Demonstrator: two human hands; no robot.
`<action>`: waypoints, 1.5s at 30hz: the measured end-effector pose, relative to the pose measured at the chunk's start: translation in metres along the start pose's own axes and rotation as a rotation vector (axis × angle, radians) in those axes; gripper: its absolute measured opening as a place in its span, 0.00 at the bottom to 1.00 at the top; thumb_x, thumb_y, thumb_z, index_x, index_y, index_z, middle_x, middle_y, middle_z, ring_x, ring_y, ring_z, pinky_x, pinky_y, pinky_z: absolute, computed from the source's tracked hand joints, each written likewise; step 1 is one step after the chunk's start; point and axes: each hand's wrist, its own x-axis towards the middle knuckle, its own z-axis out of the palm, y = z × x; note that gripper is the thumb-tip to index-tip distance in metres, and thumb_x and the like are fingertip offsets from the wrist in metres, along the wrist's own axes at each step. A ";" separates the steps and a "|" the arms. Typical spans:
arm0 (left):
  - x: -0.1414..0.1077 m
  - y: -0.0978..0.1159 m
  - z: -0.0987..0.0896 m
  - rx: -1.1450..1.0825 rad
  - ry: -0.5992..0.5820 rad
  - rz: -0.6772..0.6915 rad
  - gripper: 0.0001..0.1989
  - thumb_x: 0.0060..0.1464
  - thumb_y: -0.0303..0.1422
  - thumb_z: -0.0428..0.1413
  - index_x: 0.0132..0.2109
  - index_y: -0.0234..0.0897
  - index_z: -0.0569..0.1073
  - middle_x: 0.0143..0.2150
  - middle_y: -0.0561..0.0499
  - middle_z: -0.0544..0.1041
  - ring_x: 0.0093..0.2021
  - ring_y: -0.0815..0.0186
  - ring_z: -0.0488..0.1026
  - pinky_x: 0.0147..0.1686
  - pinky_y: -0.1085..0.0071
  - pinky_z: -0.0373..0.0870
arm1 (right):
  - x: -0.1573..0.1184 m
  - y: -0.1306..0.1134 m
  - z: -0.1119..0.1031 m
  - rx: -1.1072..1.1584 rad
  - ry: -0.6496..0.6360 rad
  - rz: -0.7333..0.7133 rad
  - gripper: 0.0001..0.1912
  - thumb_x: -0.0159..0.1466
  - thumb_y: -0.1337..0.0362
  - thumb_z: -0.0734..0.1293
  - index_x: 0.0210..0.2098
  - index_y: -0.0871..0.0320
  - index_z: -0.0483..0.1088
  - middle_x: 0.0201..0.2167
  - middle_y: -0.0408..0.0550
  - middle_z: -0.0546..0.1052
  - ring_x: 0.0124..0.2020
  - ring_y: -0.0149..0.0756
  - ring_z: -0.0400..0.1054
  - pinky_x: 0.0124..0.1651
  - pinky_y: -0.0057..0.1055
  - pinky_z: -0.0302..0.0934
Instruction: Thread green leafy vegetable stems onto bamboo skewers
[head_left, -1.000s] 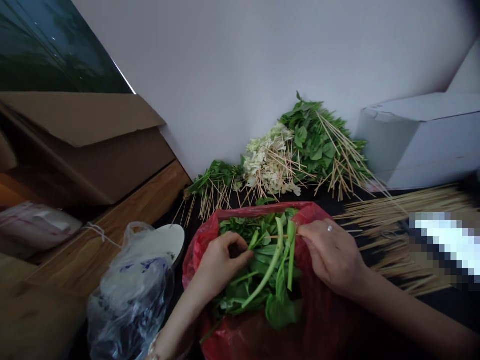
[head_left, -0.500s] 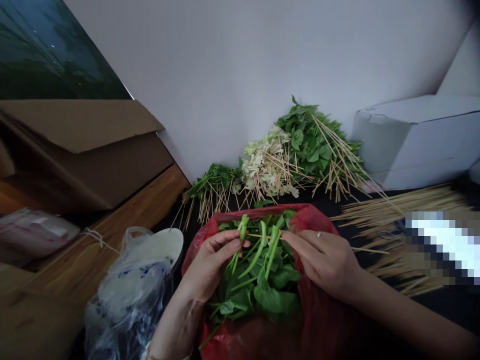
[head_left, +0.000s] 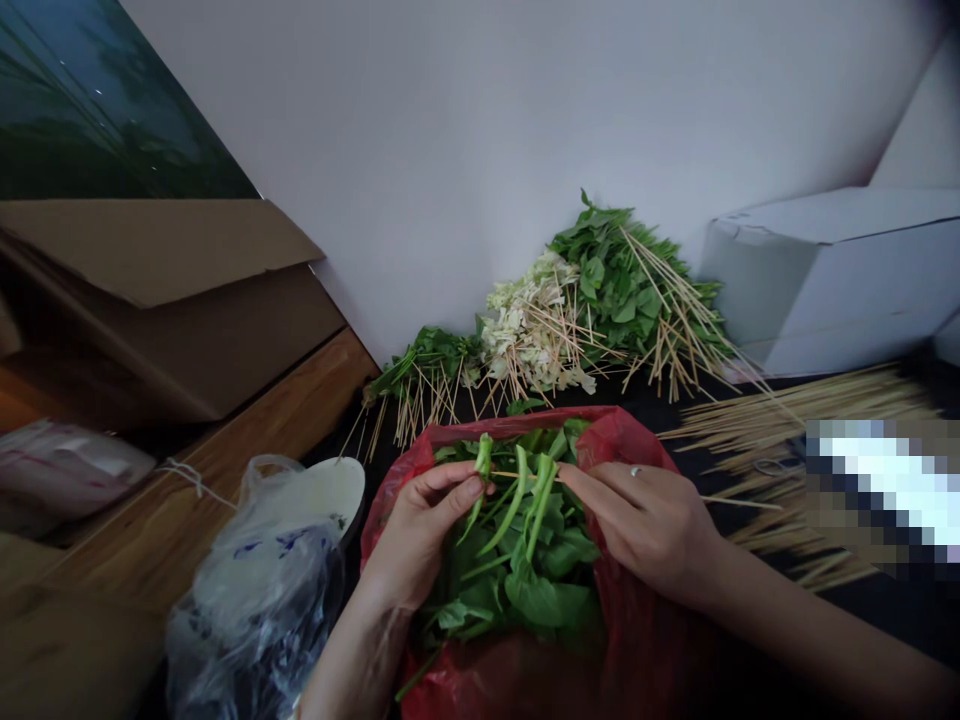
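Observation:
My left hand (head_left: 435,520) pinches a green leafy vegetable stem (head_left: 484,455) between thumb and fingers, at the tip of a thin bamboo skewer (head_left: 504,474). My right hand (head_left: 649,530), with a ring on one finger, is closed round the skewer, whose blunt end sticks out to the right. Between the hands, several pale green stems (head_left: 541,485) hang threaded on the skewer, their leaves drooping. Beneath them an open red plastic bag (head_left: 637,620) holds loose leafy greens (head_left: 555,600). The fingertips of my right hand are partly hidden behind the stems.
By the wall lie skewered greens (head_left: 622,270) and skewered pale cabbage (head_left: 525,330). Bare skewers (head_left: 810,420) are spread at right, below a white box (head_left: 840,280). A clear plastic bag (head_left: 255,600), a white bowl (head_left: 341,490) and a cardboard box (head_left: 172,320) stand at left.
The stem in my left hand has tipped slightly and sits a little lower against the skewer tip. Both hands keep nearly the same place; the view has shifted very slightly.

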 end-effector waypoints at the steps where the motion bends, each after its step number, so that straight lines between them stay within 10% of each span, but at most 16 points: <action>1: 0.000 -0.001 0.000 0.009 0.018 0.006 0.18 0.33 0.39 0.77 0.34 0.39 0.85 0.31 0.51 0.85 0.30 0.71 0.79 0.34 0.78 0.73 | 0.000 0.000 0.000 0.003 0.001 -0.002 0.15 0.69 0.79 0.60 0.51 0.69 0.72 0.28 0.51 0.78 0.26 0.36 0.71 0.30 0.34 0.63; 39: 0.000 -0.007 0.017 0.071 -0.038 -0.024 0.14 0.30 0.35 0.78 0.27 0.39 0.83 0.25 0.55 0.82 0.25 0.74 0.74 0.30 0.79 0.70 | -0.010 -0.009 0.003 -0.019 -0.076 -0.025 0.16 0.69 0.75 0.61 0.56 0.70 0.69 0.33 0.52 0.80 0.31 0.37 0.72 0.32 0.36 0.66; 45: 0.004 0.000 -0.001 0.215 -0.115 0.081 0.17 0.48 0.46 0.69 0.42 0.41 0.85 0.34 0.49 0.84 0.35 0.67 0.77 0.39 0.74 0.71 | 0.001 0.002 -0.004 0.017 0.071 0.059 0.15 0.67 0.79 0.58 0.49 0.64 0.68 0.31 0.49 0.79 0.29 0.35 0.72 0.34 0.32 0.67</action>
